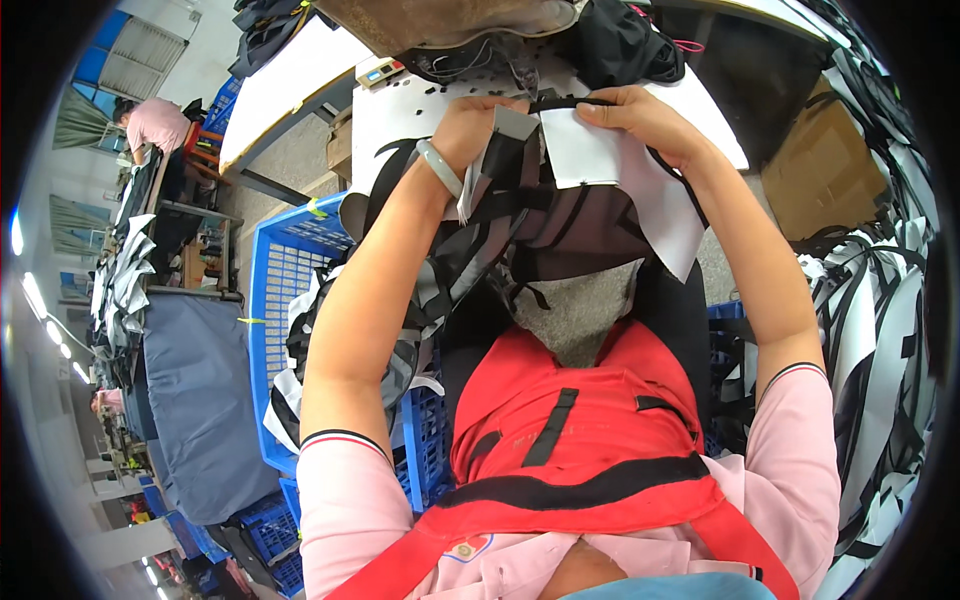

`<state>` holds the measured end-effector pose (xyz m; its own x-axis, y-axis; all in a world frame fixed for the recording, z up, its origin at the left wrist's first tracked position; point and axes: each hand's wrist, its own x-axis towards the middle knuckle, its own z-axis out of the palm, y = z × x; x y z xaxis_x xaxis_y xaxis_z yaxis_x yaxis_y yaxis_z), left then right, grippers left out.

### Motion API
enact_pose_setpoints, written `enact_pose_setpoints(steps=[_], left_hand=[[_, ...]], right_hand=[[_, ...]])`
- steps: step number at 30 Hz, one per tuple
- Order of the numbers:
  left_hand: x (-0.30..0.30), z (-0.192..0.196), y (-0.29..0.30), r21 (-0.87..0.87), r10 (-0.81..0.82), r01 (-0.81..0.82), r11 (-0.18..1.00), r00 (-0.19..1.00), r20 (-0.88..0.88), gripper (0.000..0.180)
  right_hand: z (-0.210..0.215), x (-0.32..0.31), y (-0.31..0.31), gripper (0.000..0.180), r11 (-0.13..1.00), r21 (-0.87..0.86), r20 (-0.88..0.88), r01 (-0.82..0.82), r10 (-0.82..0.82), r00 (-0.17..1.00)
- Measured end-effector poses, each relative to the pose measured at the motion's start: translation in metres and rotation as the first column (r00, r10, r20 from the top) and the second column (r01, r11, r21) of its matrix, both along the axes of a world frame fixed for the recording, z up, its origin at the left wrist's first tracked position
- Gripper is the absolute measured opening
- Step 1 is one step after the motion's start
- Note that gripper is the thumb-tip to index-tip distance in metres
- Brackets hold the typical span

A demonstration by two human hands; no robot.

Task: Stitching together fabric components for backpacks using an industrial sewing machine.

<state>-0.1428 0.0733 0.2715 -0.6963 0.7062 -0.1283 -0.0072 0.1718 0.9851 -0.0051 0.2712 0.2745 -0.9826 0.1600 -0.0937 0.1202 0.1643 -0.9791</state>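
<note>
Both my hands are raised over the near edge of the white sewing table, closed on one dark fabric piece (580, 228) with black edging. My left hand (466, 132), a pale bangle at its wrist, pinches the upper edge beside a grey patch (515, 123). My right hand (645, 115) grips the black edging, its thumb pressed on a white panel (580, 150). Between the hands the black strip (558, 103) runs roughly level. The fabric hangs down toward my lap, with a white flap (672, 225) below my right hand. Some fingertips are hidden behind the material.
A brown sewing machine (440, 22) stands ahead, with a small counter device (380, 74) and black cloth (628, 45) beside it. At left is a blue basket (262, 330) of fabric pieces. A cardboard box (820, 165) and hanging strips (880, 320) crowd the right. A person (158, 125) works far left.
</note>
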Motion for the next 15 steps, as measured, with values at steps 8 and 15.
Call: enact_pose_setpoints(steps=[8,15], left_hand=[[-0.017,-0.005,0.001,0.145,-0.091,0.092,0.985,0.996,-0.008,0.031],[0.014,0.017,-0.018,-0.096,-0.118,0.085,0.992,0.893,-0.433,0.033]], right_hand=[[0.004,-0.006,0.005,0.052,0.995,0.088,0.006,0.040,-0.040,0.999],[0.006,0.029,0.012,0.051,0.929,0.304,-0.120,0.211,-0.182,0.976]])
